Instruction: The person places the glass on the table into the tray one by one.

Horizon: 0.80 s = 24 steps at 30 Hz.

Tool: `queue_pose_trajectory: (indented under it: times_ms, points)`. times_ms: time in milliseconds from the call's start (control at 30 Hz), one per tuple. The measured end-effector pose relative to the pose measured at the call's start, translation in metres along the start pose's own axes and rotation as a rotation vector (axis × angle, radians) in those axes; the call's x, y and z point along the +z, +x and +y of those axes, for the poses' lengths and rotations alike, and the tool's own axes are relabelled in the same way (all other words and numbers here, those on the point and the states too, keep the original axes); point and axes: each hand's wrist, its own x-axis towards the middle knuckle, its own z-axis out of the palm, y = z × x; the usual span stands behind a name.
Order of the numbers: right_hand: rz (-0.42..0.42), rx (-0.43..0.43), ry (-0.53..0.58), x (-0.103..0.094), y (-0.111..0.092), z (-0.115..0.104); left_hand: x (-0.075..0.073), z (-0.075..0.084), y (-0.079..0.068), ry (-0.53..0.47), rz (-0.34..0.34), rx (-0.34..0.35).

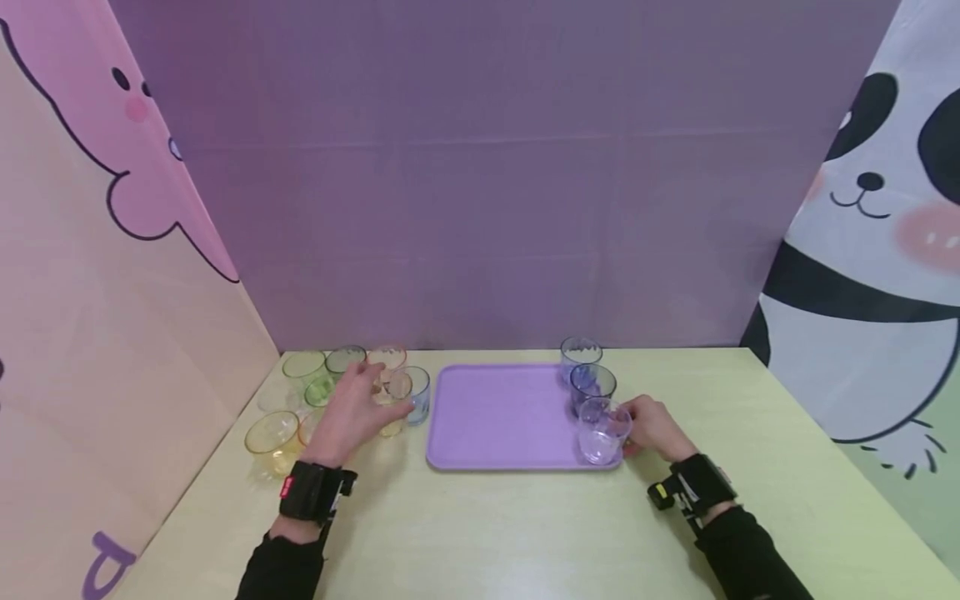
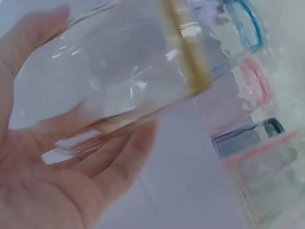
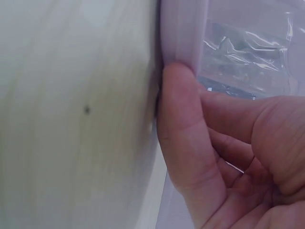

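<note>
L hand point(image 1: 352, 422) grips 1 amber-rimmed glass point(image 2: 114, 57), best held clear of nearby glasses point(image 1: 419, 393), while R hand point(image 1: 657, 429) pinches tray rim point(image 3: 183, 33), pref. w/o nudging adj. clear glass point(image 1: 602, 437).

Booth-like tabletop setting, purple backdrop point(image 1: 480, 208), panda-print side panel point(image 1: 862, 350), cartoon-print left wall point(image 1: 112, 333), pale table point(image 1: 487, 537)

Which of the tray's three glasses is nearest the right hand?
The front glass, at the near right corner of the purple tray, beside the right hand; the dark-rimmed middle glass and back glass stand farther off.
</note>
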Motion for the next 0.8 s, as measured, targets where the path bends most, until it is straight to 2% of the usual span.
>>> queue_pose_trajectory:
  times_ms: [200, 300, 567, 800]
  points:
    - [0.0, -0.009, 0.009, 0.0, -0.001, 0.0, 0.005, 0.011, 0.004, -0.073, 0.156, 0.002]
    - [0.0, -0.006, 0.006, -0.001, -0.002, 0.0, 0.009, 0.017, 0.005, -0.119, 0.195, -0.02]
    - [0.0, -0.005, -0.004, 0.0, -0.002, 0.0, 0.028, 0.035, 0.009, -0.263, 0.158, -0.078]
    - [-0.007, 0.01, 0.001, 0.0, 0.0, 0.0, 0.046, 0.055, 0.014, -0.344, 0.154, -0.055]
